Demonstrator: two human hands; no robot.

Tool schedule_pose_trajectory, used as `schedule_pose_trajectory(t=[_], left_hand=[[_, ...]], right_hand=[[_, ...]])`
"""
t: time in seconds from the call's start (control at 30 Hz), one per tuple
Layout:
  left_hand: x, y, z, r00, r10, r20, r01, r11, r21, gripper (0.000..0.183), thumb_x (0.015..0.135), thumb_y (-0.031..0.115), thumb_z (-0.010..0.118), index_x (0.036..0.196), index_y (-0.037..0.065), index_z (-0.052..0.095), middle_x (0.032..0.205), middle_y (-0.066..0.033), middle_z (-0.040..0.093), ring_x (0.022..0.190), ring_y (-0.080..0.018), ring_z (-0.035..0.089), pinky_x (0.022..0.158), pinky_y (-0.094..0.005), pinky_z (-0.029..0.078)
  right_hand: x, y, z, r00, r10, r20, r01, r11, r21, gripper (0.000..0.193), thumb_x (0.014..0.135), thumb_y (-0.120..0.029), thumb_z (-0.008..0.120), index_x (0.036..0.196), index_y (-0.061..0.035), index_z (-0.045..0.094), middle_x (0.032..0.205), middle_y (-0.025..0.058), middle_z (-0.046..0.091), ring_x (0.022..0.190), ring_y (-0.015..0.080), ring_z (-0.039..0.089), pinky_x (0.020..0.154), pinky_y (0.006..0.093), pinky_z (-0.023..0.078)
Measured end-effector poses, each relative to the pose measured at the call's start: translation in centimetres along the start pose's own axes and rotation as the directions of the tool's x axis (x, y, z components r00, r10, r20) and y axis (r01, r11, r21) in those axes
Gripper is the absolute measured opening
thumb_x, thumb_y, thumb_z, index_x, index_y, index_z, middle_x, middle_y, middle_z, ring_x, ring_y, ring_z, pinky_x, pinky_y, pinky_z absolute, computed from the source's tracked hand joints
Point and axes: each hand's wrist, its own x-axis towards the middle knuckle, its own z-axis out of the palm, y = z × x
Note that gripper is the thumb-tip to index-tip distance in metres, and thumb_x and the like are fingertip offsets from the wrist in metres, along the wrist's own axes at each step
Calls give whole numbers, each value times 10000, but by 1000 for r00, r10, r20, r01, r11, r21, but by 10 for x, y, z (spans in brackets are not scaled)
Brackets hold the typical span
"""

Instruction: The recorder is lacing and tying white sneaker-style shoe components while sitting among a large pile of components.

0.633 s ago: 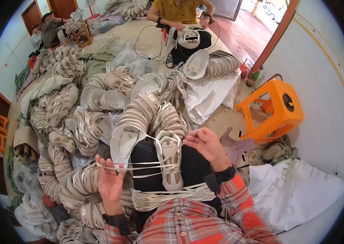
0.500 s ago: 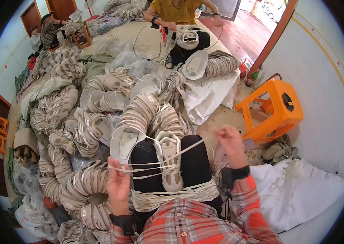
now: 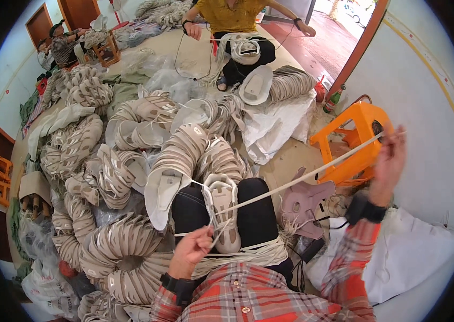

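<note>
A beige shoe upper [image 3: 227, 237] rests between my black-trousered knees, toe toward me. My right hand [image 3: 390, 163] is raised far out to the right, closed on a flat cream shoelace [image 3: 304, 178]. That lace runs taut back to the upper's eyelet area. Beside the toe, my left hand [image 3: 194, 248] pinches another lace length, its fingers pressed together. A bunch of loose cream laces [image 3: 261, 252] lies across my lap. Against my left knee leans a curved stack of similar uppers [image 3: 177, 155], joined to this one by a thin strip at the collar.
Coiled stacks of uppers [image 3: 125, 236] cover the floor on the left. An orange stool [image 3: 345, 126], a mauve plastic piece [image 3: 299, 206] and a white sack [image 3: 414, 257] are on the right. A co-worker in a yellow top [image 3: 231, 19] sits opposite with a similar upper.
My right hand has swung right and upward, drawing the lace out long. My left hand has come right, to the toe, and its fingers have closed. The co-worker's arms have spread wider.
</note>
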Motion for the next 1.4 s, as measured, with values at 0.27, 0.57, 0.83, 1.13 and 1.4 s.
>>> schedule_pose_trajectory(t=[0.27, 0.57, 0.83, 1.13, 1.4], left_hand=[[19, -18, -5, 974, 227, 5, -206, 875, 439, 107, 861, 21, 538, 966, 37, 524, 789, -37, 527, 608, -104, 504, 518, -192, 430], [15, -16, 0, 910, 411, 51, -405, 910, -93, 194, 879, 133, 541, 1065, 174, 575, 977, -25, 574, 995, -203, 521, 940, -438, 390], [30, -24, -9, 959, 279, 47, -275, 958, -85, 188, 889, 63, 522, 1050, -34, 512, 975, -97, 571, 851, -154, 561, 765, -242, 500], [12, -28, 4, 443, 564, 697, -236, -676, 698, 198, 813, 112, 574, 992, 27, 566, 993, -114, 590, 844, -292, 582, 729, -359, 469], [8, -20, 47, 545, 236, 805, -147, -918, 369, 168, 799, 83, 544, 930, 11, 621, 841, -105, 627, 685, -283, 587, 648, -372, 463]], right_hand=[[26, -62, 87, 956, -157, 246, 148, 987, 56, 265, 883, -30, 500, 1116, 87, 451, 848, 84, 563, 763, 121, 562, 1043, 439, 356], [36, -68, 47, 971, -17, 238, 14, 1000, 13, 228, 883, -24, 499, 1092, 65, 475, 859, 88, 573, 725, 117, 549, 1029, 423, 372], [92, -107, -19, 978, -207, 28, 208, 969, -136, 196, 839, 14, 530, 1002, 119, 501, 1060, 165, 534, 1102, 347, 504, 1043, 395, 360], [59, -57, -122, 992, -76, 98, 124, 603, -788, 151, 764, 5, 525, 902, -21, 581, 849, 50, 596, 671, 188, 538, 640, 292, 453], [-234, 158, 33, 611, 414, 675, 407, 566, -717, 27, 701, -102, 584, 722, -87, 590, 698, 86, 558, 724, 287, 505, 665, 412, 383]])
